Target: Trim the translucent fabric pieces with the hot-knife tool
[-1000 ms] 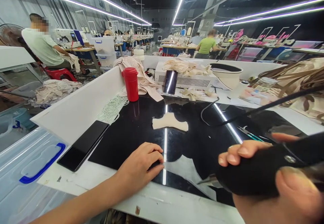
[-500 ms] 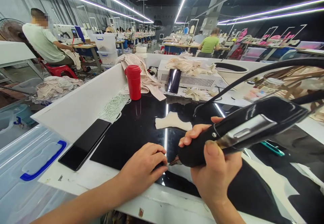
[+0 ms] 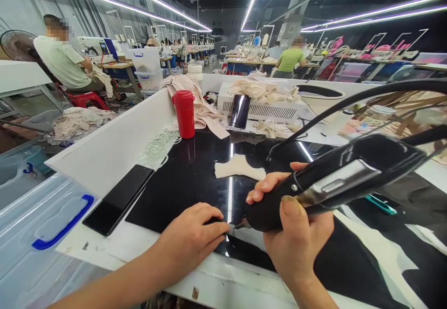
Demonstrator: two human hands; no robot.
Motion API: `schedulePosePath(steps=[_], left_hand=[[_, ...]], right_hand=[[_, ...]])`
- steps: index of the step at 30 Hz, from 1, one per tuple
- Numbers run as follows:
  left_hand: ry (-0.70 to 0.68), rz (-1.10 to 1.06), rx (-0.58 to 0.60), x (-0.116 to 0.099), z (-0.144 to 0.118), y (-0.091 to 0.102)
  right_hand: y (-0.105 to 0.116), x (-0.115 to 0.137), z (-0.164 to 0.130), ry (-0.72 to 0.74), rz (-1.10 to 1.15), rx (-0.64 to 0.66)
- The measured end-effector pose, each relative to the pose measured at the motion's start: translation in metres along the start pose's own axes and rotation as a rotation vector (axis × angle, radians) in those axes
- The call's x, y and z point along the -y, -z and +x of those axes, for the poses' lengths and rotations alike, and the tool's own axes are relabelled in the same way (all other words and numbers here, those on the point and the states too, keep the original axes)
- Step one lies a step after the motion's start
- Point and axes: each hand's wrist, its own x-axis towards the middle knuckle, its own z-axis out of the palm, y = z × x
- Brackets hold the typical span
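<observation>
— Two bare hands share the near edge of a glossy black worktop (image 3: 181, 178), seen from the head camera. What does each hold?

— The right hand (image 3: 296, 243) is clamped, fingers together, around a black corded handheld tool (image 3: 335, 178); its metal tip (image 3: 240, 225) points at the fingertips of the left hand (image 3: 190, 239). The left hand lies palm down, fingers together, pressing something dark against the worktop.

— What stays hidden?

— The piece under the left fingers blends into the black surface, so its outline cannot be made out. The tool's cord (image 3: 349, 101) runs out of frame at right, and the tip's contact point is too small to judge.

— And the surroundings?

— A cream fabric piece (image 3: 239, 168) lies mid-table, apart from both hands. A black phone (image 3: 118, 199) rests at left beside a white partition (image 3: 111, 146); a red cup (image 3: 184, 113) stands further back, near a white machine box (image 3: 268, 108) draped with cloth. Beyond, a factory hall under strip lights, with a seated person in a pale shirt (image 3: 64, 62) and another in green (image 3: 288, 59) at distant benches.
</observation>
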Motion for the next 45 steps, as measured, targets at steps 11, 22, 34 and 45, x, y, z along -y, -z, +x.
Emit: schedulePosePath(steps=[11, 22, 34, 45], left_hand=[[-0.137, 0.132, -0.129, -0.001, 0.000, -0.005], [-0.133, 0.111, -0.133, 0.002, -0.002, -0.006], [0.041, -0.170, -0.080, 0.006, -0.004, -0.007], [-0.010, -0.113, -0.078, 0.005, -0.002, -0.005]], right_hand=[[-0.006, -0.001, 0.003, 0.010, 0.044, -0.006], [-0.009, -0.007, 0.001, 0.022, 0.030, 0.028], [-0.008, 0.001, -0.005, -0.002, 0.090, 0.083], [-0.007, 0.004, -0.006, -0.043, 0.062, 0.080]])
